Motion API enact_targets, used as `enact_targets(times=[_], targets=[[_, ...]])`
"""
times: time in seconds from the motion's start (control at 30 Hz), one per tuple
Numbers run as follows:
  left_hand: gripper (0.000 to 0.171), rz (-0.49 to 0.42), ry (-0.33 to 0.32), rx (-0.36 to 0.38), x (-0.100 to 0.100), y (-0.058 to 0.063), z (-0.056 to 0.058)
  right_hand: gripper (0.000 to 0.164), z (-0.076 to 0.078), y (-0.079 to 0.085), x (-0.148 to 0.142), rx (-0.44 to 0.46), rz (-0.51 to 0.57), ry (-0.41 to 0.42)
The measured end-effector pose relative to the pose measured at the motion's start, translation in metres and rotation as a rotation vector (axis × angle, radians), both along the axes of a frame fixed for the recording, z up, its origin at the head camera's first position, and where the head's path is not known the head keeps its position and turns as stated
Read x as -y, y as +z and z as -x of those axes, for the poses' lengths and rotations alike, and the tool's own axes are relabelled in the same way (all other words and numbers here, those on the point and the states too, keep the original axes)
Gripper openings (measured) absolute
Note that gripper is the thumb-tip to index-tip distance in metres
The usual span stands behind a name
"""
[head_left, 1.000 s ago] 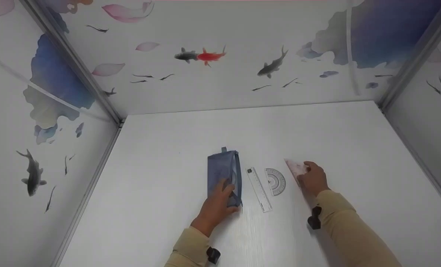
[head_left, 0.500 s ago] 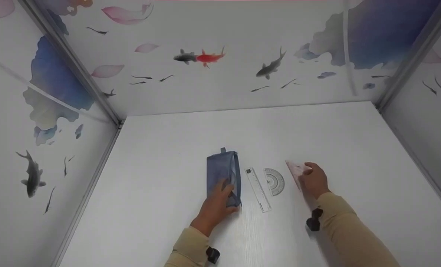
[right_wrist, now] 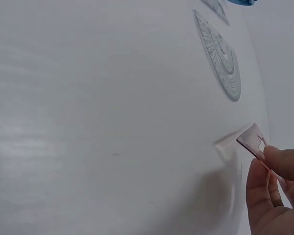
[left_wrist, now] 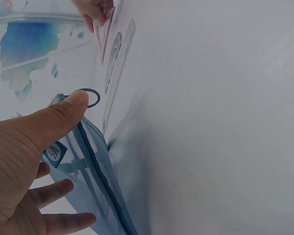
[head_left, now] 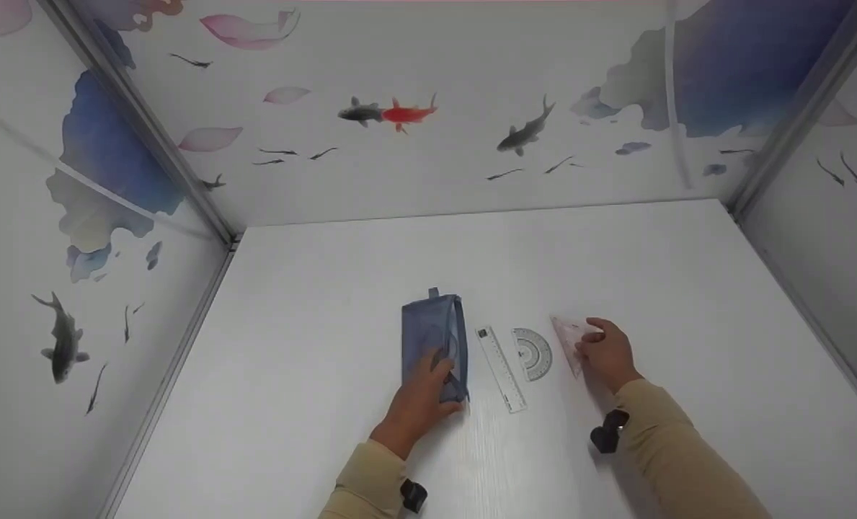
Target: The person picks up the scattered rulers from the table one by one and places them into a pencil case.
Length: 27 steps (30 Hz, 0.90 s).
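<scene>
My left hand [head_left: 419, 400] grips the lower end of a blue mesh pencil case [head_left: 426, 324], which lies lengthwise on the white table. Its thumb lies over the case's corner beside the zipper's dark pull loop [left_wrist: 94, 98] in the left wrist view, the other fingers spread along the mesh. The case's zipper side gapes on the right. A pink see-through set square [head_left: 566, 340] is pinched between thumb and fingers of my right hand [head_left: 610, 355]; in the right wrist view it is tilted, one corner close over its shadow. Between the hands lie a clear ruler [head_left: 502, 369] and a clear protractor [head_left: 534, 355].
The white table [head_left: 313, 310] is closed in by a back wall [head_left: 428, 173] and side walls printed with fish, petals and blue patches. Grey metal posts stand at the corners. Dark cameras sit on both wrists below the beige sleeves [head_left: 677, 440].
My right hand has shifted slightly left with the set square, turning it so that more of its face shows. The left hand, pencil case, ruler and protractor stay put.
</scene>
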<state>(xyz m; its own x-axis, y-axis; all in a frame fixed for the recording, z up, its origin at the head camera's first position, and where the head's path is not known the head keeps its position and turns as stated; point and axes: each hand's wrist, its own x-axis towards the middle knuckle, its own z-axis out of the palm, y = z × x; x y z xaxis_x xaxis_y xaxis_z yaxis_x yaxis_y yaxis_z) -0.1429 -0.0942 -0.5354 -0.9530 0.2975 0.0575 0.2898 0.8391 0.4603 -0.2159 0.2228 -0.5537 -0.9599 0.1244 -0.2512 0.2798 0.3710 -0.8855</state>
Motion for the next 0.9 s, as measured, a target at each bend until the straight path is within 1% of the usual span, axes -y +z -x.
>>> enact_targets(times=[0.2,0.4,0.7,0.9], targets=[[0.063,-0.004,0.004,0.002,0.000,0.000,0.000,0.057,-0.003,0.002,0.006,0.016,0.023,-0.011],[0.062,-0.016,-0.003,-0.009,0.001,0.000,0.000,0.056,-0.006,0.003,0.010,0.010,0.046,-0.030],[0.063,-0.016,-0.003,-0.008,0.000,0.001,0.000,0.054,-0.007,0.006,0.016,0.013,0.047,-0.020],[0.060,0.000,-0.011,-0.044,0.001,0.001,-0.001,0.054,-0.006,0.008,0.024,0.016,0.098,-0.041]])
